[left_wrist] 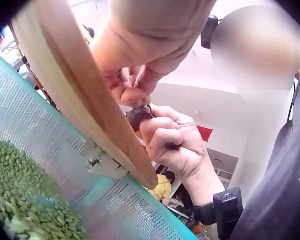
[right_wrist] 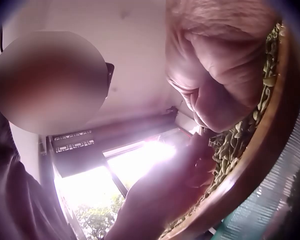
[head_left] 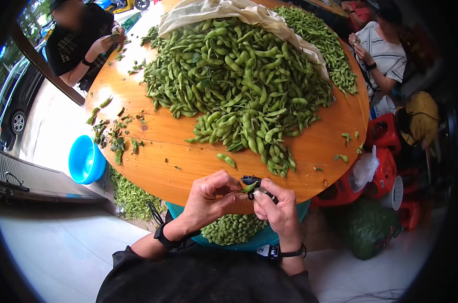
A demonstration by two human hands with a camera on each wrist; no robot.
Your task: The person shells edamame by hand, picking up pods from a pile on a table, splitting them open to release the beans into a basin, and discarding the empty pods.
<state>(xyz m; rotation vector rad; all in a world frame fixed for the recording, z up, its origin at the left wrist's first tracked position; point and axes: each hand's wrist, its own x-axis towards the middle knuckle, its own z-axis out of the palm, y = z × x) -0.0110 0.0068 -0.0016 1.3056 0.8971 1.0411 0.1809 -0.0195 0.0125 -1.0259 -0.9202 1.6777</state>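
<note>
In the head view, the left hand pinches a green pod between thumb and fingers, just past the table's near edge. The right hand has its fingers curled round a small black tool, whose exact shape I cannot tell, against the pod. The left wrist view shows the left hand above the right hand, with a dark piece at their fingertips. In the right wrist view, the right hand meets the left hand; the pod is hidden there. Beneath the hands are shelled beans.
A large heap of pods covers the wooden table, with a pale cloth over its far side. A teal basket stands below the edge. Two people sit across. A blue basin is left, red stools right.
</note>
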